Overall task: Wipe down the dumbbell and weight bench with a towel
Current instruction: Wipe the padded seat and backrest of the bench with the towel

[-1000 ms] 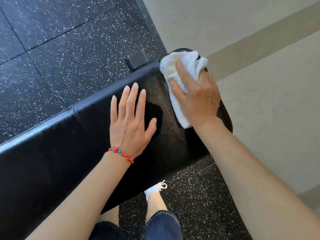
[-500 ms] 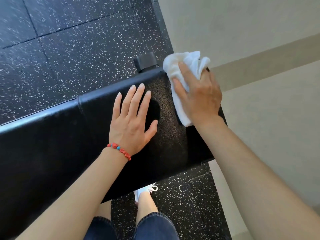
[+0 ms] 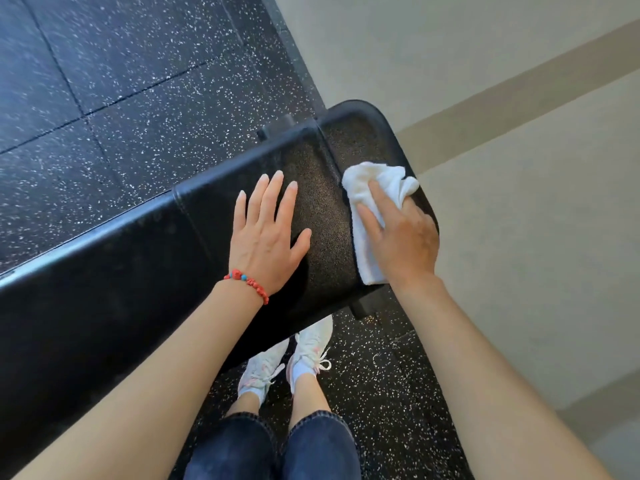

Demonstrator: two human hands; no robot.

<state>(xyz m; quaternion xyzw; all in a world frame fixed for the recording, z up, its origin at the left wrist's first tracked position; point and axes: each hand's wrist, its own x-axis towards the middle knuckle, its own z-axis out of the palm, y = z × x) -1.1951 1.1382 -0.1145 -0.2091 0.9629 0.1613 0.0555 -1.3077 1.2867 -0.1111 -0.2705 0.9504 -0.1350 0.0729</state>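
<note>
Bench-wiping step in hand. Towel [image 3: 393, 183] pressed on end pad of bench [image 3: 138, 258], gripped by right hand [image 3: 405, 244]: two fingers laid straight, rest curled into bunched cloth. Left hand [image 3: 266, 244] spread flat on bench beside towel, fingers open. Firm pressure and sweeping stroke called for. Dumbbell not seen.

Hidden under the hands, cut off at the edges

The right hand [image 3: 403, 240] shows only thumb and forefinger; its other fingers lie under the bunched towel [image 3: 367, 263], so their hold cannot be told. The left hand [image 3: 266, 237] covers a patch of the bench [image 3: 138, 271], which runs off the left edge, away from the fingertips. Both forearms are cut off at the bottom.
</note>
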